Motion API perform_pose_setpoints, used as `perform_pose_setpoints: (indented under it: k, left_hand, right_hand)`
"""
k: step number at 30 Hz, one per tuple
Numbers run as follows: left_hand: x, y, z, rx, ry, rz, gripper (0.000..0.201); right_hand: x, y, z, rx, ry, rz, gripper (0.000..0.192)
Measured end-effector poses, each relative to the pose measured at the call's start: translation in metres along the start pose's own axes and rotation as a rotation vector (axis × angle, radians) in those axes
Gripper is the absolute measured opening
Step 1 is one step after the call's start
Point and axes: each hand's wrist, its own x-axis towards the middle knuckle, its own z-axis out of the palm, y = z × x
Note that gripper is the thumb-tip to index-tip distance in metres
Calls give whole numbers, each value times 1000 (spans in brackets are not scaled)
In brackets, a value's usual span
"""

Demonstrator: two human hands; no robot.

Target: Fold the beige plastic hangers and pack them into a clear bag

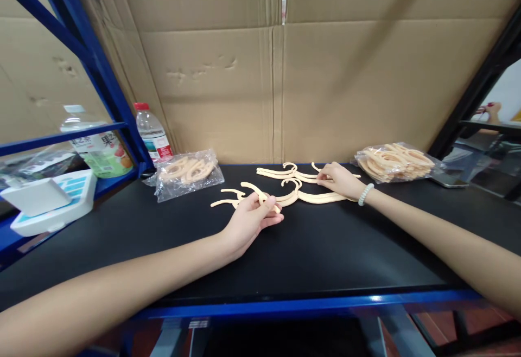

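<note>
My left hand (249,222) is closed, thumb against fingers, round a cream-coloured plastic hanger (251,186) held just over the table. Another hanger (222,203) shows beside the fingers, its far part hidden by my hand. My right hand (341,179), with a beaded bracelet at the wrist, pinches a cream hanger (308,178) among those at the back. In front of it lies a pair of hangers (321,198), hooks pointing away from me. Part of the back hangers is covered by my right hand.
A clear bag of hanger parts (189,170) lies at left, a fuller bag (393,161) at right by a phone-like slab (448,179). Bottles (152,134) and a white-and-blue plastic device (61,199) stand far left. A cardboard wall (211,85) closes the back.
</note>
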Motion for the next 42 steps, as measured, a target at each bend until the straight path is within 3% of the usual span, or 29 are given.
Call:
perform_pose_setpoints:
  k: [4,8,14,19,25,35,42]
  left_hand:
    - [0,3,-1,-69,4,-22,25]
    - [1,13,-6,-80,0,-29,29]
    - [7,35,-24,-64,58,94,30]
    - [10,29,-41,-80,83,117,19]
    - [11,19,-45,-83,-104,81,19]
    - [14,21,-48,-120,-271,-67,21]
    - [12,18,-48,-157,-352,-79,20]
  right_hand:
    - [0,-2,-7,11,69,-22,16]
    - [-4,-6,-30,5,187,-36,17]
    - [-21,-24,-65,161,298,-27,16]
    - [-46,-35,-67,216,101,-126,18]
    - [-55,-34,-69,309,-55,-116,17]
    - [-56,-31,-65,363,-8,-83,19]
    - [-57,-29,-63,355,-5,-130,16]
